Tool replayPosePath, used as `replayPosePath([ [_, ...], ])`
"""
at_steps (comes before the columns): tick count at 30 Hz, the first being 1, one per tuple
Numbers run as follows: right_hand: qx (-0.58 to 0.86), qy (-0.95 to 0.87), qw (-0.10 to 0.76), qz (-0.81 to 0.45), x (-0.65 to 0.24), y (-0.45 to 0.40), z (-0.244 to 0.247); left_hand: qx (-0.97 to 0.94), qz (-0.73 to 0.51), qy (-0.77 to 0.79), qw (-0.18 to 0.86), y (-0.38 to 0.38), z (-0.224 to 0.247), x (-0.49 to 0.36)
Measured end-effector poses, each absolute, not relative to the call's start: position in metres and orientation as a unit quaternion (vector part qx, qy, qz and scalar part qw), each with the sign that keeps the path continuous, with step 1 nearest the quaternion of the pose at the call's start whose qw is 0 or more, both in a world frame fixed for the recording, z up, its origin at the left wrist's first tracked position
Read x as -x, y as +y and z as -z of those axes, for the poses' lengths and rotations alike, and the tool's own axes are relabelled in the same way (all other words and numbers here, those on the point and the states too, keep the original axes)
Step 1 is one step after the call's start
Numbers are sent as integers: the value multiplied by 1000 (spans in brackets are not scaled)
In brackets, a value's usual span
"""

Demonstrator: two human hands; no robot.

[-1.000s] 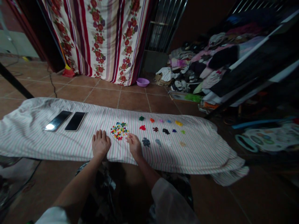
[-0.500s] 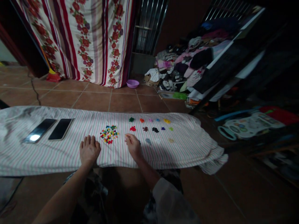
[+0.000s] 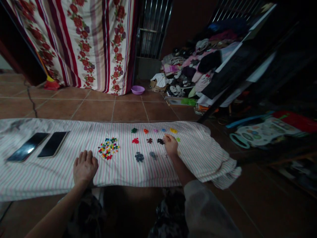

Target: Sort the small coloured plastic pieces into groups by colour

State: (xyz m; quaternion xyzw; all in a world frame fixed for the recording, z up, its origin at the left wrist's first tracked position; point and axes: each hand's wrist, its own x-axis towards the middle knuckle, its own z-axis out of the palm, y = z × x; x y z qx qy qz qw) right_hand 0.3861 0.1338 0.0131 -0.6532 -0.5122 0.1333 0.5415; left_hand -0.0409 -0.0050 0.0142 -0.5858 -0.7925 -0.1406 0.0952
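My left hand [image 3: 85, 167] lies flat on the striped cloth [image 3: 116, 172], fingers stretched out, left of a mixed heap of small colored pieces [image 3: 108, 148]. My right hand [image 3: 171, 144] is pinched, held over the right-hand groups beside the black pieces [image 3: 160, 141]; whatever is between its fingertips is too small to make out. Sorted by color around it are yellow pieces [image 3: 173, 130], blue pieces [image 3: 163, 130], brown pieces [image 3: 149, 140], red pieces [image 3: 135, 140], dark green pieces [image 3: 134, 130] and dark grey pieces [image 3: 139, 156]. My right hand and wrist partly hide some groups.
Two phones lie on the cloth's left part, one dark phone [image 3: 53, 144] beside a shinier phone [image 3: 28, 147]. Beyond the cloth are a purple basin [image 3: 138, 90], a floral curtain [image 3: 85, 46] and a pile of clothes [image 3: 190, 66]. A toy board [image 3: 257, 132] stands at right.
My right hand has moved right, from beside the mixed heap to the sorted groups, uncovering the dark grey pieces. My left hand stays flat on the cloth. The view has shifted slightly.
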Motion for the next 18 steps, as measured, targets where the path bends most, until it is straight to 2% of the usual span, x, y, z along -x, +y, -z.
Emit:
replayPosePath([
  [9,779,-454,424,-80,-481,182,-12,597,128,-783,118,-4,-10,44],
  [18,809,-459,353,-97,-507,215,-2,601,124,-779,128,-4,-4,49],
])
